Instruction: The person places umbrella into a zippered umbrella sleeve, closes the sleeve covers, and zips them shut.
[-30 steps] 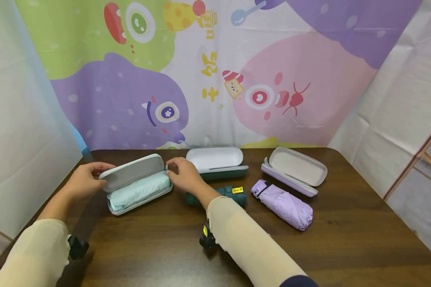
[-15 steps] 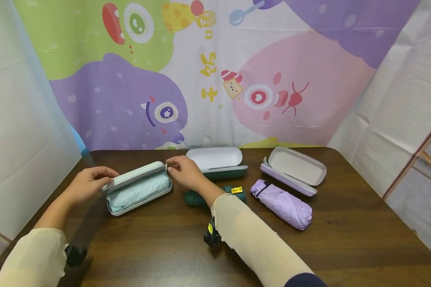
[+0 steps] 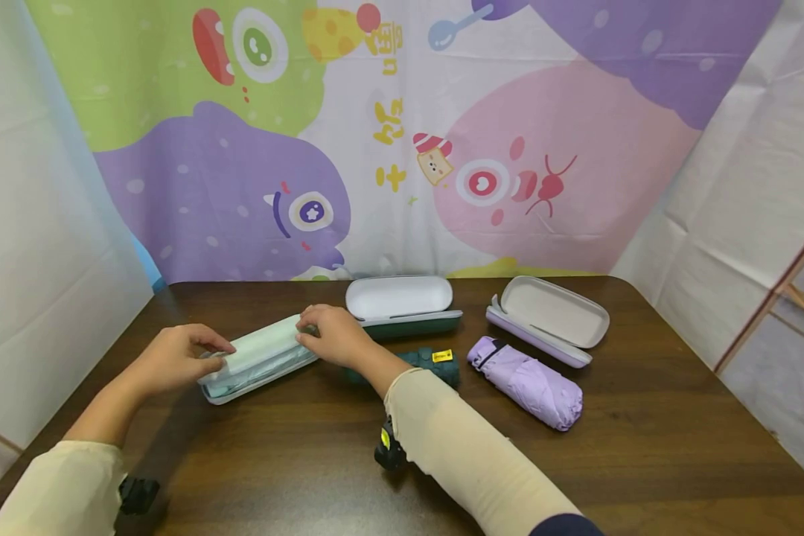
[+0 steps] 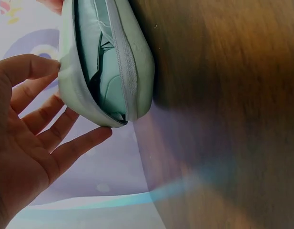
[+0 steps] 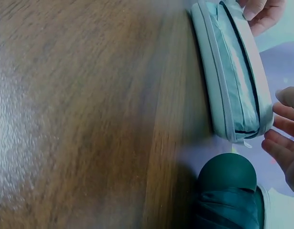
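One big hazard leads: on the left of the bench [image 3: 295, 461], the mint case [image 3: 257, 357] could be shoved askew if its ends are pressed unevenly. Its lid [image 3: 268, 344] is held nearly down, but a gap is left along the front, so nothing is sealed. Next in size, the mint umbrella [image 5: 237, 76] inside: loose cloth could be nipped at the rim if the folds are not tucked in. Over by the right sleeve [image 3: 476, 439], the dark green umbrella [image 3: 425, 370] might be nudged and rolled if that arm is dropped. Smallest worry, the zip [image 4: 124, 62]: it might be jammed by stray fabric.

And the hands? By the left hand [image 3: 177, 357] one end of the lid is lightly pinched, fingers spread around it. The right hand [image 3: 338, 335] is held half open at the other end, the lid touched by fingertips, no grip closed on it.

Now the count, big to small! One bench. Three cases are tallied: mint, plus the dark green case [image 3: 415, 326] and the lavender case [image 3: 536, 333], both gaping wide. Three folded umbrellas: mint inside its case, dark green and the lavender umbrella [image 3: 529, 383] laid out in front of theirs. Two hands. One yellow label [image 3: 442, 356], on the dark green; one dark strap [image 3: 489, 354], on the lavender.
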The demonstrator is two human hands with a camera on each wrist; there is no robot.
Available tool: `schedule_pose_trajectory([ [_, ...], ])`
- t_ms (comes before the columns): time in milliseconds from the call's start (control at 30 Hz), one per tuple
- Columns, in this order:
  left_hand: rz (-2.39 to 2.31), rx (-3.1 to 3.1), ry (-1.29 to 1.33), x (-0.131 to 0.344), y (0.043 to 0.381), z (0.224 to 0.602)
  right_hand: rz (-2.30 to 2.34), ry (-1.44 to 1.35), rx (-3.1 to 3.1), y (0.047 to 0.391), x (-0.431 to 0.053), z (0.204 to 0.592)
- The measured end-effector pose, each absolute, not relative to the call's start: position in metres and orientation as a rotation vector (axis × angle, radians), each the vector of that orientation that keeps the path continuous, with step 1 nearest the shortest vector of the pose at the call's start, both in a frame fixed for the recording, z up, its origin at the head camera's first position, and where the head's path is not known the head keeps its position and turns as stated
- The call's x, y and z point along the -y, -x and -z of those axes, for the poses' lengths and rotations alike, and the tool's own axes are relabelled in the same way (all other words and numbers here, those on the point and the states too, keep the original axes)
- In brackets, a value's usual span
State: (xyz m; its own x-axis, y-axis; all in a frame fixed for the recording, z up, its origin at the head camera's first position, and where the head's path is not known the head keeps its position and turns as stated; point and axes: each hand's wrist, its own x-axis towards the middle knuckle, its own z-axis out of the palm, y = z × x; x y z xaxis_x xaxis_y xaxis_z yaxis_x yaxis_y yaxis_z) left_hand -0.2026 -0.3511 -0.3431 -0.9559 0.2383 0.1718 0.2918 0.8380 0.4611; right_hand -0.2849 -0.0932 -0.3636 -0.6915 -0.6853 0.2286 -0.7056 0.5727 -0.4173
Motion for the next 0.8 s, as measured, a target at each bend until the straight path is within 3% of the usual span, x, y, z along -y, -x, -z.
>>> schedule_pose_trajectory([
  [367, 0.588, 2.892, 0.574, 0.3465, 0.203, 0.3447, -0.569, -1.179, 2.76, 0.2832, 0.0969, 0.3671],
  [800, 0.603, 2.924, 0.437, 0.3501, 0.2043, 0.3439, -0.542, -1.172, 2.702, 0.2828, 0.0971, 0.3731],
])
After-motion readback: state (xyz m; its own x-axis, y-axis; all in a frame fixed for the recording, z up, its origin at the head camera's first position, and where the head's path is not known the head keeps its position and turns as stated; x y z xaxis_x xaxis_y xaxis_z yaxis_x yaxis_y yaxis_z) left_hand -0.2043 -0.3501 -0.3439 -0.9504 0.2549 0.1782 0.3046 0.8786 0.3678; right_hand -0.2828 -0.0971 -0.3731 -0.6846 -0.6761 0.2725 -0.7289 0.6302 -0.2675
